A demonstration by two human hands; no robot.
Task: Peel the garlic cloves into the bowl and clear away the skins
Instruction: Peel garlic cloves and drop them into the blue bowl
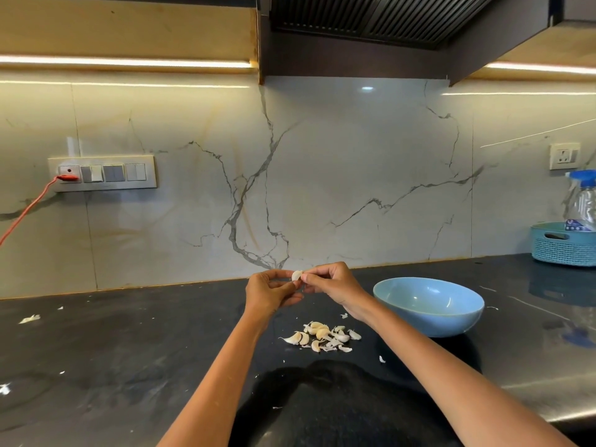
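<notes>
Pinching one garlic clove (296,275) between them, the left hand (269,290) and right hand (332,280) meet above the dark counter (129,343), fingertips of both curled onto the clove. Near the person, below the hands, a pile of cloves and skins (322,336) lies on the counter. Just right of the pile sits the blue bowl (429,306), with nothing visible inside. Stray skin flakes (29,318) are scattered on the left counter. At the far right stands a teal basket (562,245) holding a spray bottle (585,201). On the far left wall, a red cord (29,208) runs into a switch panel (103,173).
</notes>
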